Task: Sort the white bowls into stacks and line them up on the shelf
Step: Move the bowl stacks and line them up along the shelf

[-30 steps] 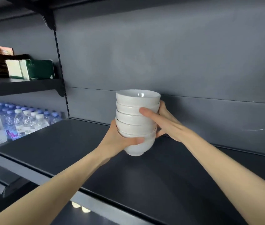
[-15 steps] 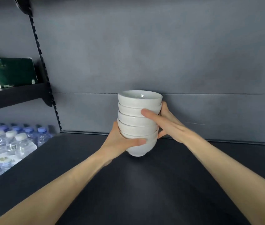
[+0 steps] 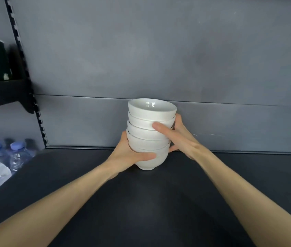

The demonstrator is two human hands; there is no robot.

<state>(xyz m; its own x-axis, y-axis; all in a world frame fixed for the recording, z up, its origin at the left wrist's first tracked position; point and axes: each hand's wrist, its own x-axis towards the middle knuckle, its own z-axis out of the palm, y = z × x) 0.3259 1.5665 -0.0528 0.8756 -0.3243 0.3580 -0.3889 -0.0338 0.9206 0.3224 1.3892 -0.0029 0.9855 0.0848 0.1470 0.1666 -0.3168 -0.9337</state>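
A stack of several white bowls [image 3: 148, 134] stands upright near the back of the dark shelf [image 3: 141, 202], close to the grey back panel. Its foot looks to be touching the shelf surface. My left hand [image 3: 128, 155] grips the lowest bowls from the left, thumb wrapped across the front. My right hand [image 3: 178, 138] holds the upper bowls from the right, thumb laid across the front and fingers curled behind the stack.
The grey back panel [image 3: 159, 59] rises right behind the stack. Water bottles [image 3: 0, 157] with blue caps stand lower at the left. A slotted upright [image 3: 25, 72] carries a dark side shelf [image 3: 2, 91] at the upper left.
The stack has moved further in toward the back panel and come down onto the shelf. Both hands keep the same hold. My view has shifted right and closer.
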